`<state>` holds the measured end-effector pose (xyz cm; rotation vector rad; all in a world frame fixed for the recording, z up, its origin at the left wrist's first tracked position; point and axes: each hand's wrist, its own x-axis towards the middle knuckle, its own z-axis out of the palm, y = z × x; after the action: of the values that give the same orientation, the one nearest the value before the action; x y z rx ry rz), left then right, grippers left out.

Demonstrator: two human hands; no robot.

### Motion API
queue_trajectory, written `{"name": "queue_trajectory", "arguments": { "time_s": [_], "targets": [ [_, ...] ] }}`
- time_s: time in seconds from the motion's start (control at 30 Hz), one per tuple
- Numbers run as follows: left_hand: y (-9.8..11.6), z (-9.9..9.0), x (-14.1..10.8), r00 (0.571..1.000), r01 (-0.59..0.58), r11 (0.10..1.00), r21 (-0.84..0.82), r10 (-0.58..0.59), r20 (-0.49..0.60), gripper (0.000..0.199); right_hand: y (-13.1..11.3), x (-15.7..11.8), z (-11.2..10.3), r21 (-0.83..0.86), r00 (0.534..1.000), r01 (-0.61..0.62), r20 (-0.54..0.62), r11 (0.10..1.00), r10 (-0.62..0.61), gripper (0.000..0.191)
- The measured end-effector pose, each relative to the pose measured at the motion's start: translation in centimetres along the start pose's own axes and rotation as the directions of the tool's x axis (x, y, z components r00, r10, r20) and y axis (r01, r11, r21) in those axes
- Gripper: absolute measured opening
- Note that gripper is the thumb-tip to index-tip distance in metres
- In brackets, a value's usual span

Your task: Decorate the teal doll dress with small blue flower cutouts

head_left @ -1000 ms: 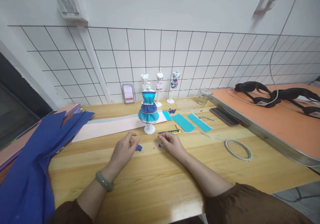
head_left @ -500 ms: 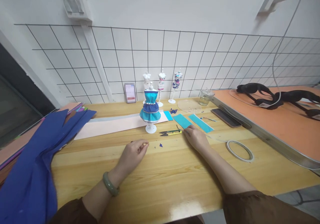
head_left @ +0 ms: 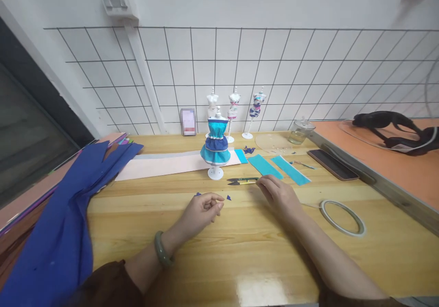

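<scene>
My right hand (head_left: 279, 197) has its curled fingers closed over the handle end of yellow-and-dark thread snips (head_left: 243, 181), which lie on the table with blades to the left. My left hand (head_left: 201, 213) hovers over the wood, thumb and fingers apart, holding nothing I can see. Close to its fingertips lies a small blue fabric scrap (head_left: 228, 197). Beyond both hands stands a mini dress form (head_left: 215, 173) wearing a strapless teal-and-blue tiered dress (head_left: 216, 143). Two teal fabric strips (head_left: 265, 166) (head_left: 291, 170) rest just past my right hand.
Several small dress forms (head_left: 255, 110) stand at the back. Blue fabric (head_left: 65, 224) drapes on the left; a pale pink strip (head_left: 154, 167) lies behind. On the right are a tape roll (head_left: 343, 218), a dark phone (head_left: 332, 164), a glass jar (head_left: 300, 133) and an orange board (head_left: 377, 169).
The view has shifted. My right fingers now cover the snips' handle end, which was bare before. My left hand has opened its fingers and moved slightly right.
</scene>
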<state>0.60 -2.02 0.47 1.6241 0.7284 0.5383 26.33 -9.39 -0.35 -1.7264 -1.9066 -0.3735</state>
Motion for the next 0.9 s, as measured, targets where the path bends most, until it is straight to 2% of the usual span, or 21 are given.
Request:
{"name": "queue_trajectory", "arguments": {
  "time_s": [0.17,0.3,0.43,0.57,0.73,0.9],
  "targets": [
    [0.2,0.2,0.3,0.982,0.162,0.951,-0.264,-0.129,0.138,0.052,-3.1,-0.2,0.1,0.060,0.964,0.249,0.084,0.967,-0.253,0.028],
    [0.5,0.3,0.3,0.951,0.293,0.890,-0.350,-0.231,0.206,0.058,-5.4,-0.4,0.2,0.063,0.905,0.406,0.109,0.912,-0.411,0.031],
    [-0.1,0.4,0.3,0.962,0.245,0.919,-0.309,-0.190,0.198,0.048,-6.7,-0.4,0.4,0.097,0.883,0.444,0.122,0.891,-0.453,0.033],
    [-0.7,0.1,0.4,0.972,0.201,0.929,-0.309,-0.151,0.180,0.036,-6.2,0.0,0.5,0.124,0.908,0.380,0.141,0.917,-0.395,0.026],
    [-0.2,-0.7,0.5,0.967,0.256,0.890,-0.379,-0.231,0.110,0.031,-3.7,0.4,-0.1,0.222,0.946,0.217,0.193,0.951,-0.261,0.023],
    [-0.1,-1.3,0.5,0.963,0.264,0.860,-0.437,-0.260,0.071,0.029,-2.4,0.2,-0.3,0.433,0.940,-0.088,0.335,0.897,-0.070,0.020]
  ]
}}
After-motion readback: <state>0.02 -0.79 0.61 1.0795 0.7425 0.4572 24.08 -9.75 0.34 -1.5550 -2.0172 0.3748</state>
